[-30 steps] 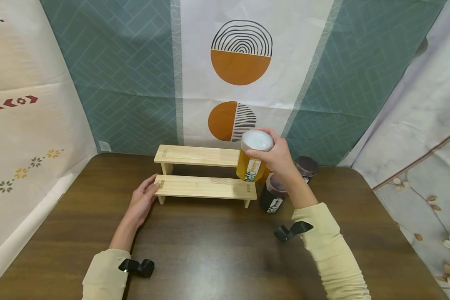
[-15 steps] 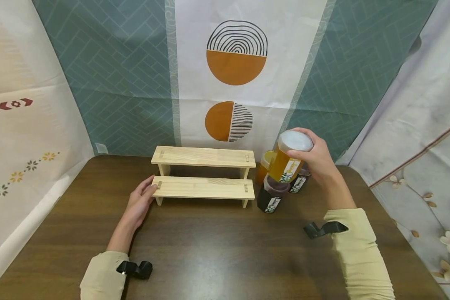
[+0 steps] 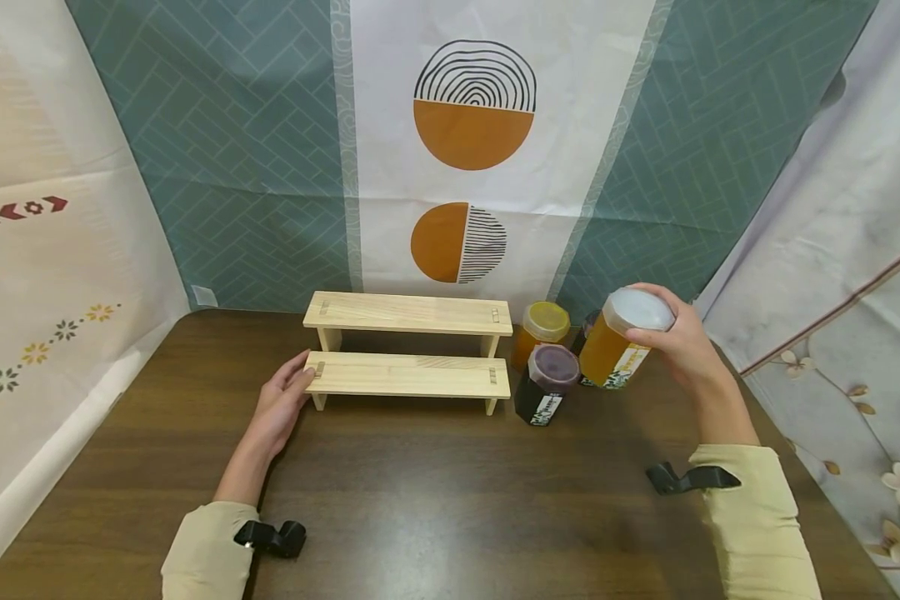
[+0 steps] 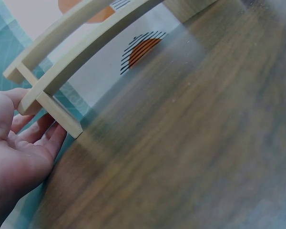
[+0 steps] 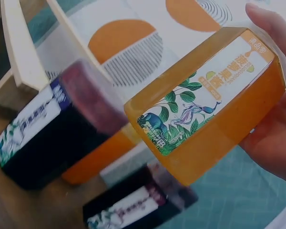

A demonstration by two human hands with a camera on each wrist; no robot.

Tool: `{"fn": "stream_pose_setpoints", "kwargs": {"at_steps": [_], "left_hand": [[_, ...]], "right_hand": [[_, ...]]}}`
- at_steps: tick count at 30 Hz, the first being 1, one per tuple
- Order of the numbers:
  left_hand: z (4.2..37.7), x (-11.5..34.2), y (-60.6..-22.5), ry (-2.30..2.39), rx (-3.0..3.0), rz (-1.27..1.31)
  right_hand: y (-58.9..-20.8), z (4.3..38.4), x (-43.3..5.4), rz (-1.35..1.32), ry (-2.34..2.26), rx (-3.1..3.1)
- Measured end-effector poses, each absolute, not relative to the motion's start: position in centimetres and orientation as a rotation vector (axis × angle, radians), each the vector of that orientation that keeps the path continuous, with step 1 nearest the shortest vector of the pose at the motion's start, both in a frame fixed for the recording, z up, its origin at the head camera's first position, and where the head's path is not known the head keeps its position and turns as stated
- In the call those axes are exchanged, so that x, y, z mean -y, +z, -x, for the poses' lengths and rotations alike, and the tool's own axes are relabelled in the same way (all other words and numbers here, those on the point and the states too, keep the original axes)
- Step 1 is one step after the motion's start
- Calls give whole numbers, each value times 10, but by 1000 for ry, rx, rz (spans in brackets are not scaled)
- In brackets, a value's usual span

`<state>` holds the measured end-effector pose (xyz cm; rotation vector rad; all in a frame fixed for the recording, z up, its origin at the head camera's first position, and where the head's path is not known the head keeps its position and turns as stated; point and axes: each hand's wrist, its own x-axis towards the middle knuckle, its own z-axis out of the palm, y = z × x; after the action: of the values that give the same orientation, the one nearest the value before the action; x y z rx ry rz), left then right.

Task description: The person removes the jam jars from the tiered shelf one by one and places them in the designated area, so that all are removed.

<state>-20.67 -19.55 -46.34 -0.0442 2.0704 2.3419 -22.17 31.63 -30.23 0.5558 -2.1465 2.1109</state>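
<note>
In the head view my right hand (image 3: 686,342) grips an amber jar (image 3: 613,346) by its white-lidded top, tilted and held above the table. The right wrist view shows this jar's printed label (image 5: 205,95) from close by. My left hand (image 3: 281,400) holds the left end of the lower step of a two-step wooden shelf (image 3: 405,375), thumb on top and fingers at the side and below. A dark jar with a purple lid (image 3: 553,367) stands at the shelf's right end. Behind it is an orange jar with a yellow lid (image 3: 543,321). Another dark jar (image 5: 133,205) is mostly hidden behind the held one.
The shelf stands on a dark wooden table (image 3: 420,492) near its back edge. A patterned cloth (image 3: 270,167) hangs behind the table, with pale cloths at the left and right sides.
My right hand has carried the amber jar rightward and slightly down, from above the shelf's right end past the other jars. The left hand stays on the shelf.
</note>
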Motion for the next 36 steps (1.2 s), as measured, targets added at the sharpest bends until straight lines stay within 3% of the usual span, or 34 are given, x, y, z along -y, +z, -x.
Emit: {"fn": "stream_pose_setpoints", "kwargs": {"at_steps": [6,22,36], "left_hand": [[206,196,-463,2337,-2073,51],[206,193,-464,2360,-2051,55],[206,198,-463,2360,-2048,82]], "right_hand": [[-327,219,-330,-675,2129,2137],[-399,213,-352,-607,2137,2282],[-401,216,-355,-604,2126,2429]]}}
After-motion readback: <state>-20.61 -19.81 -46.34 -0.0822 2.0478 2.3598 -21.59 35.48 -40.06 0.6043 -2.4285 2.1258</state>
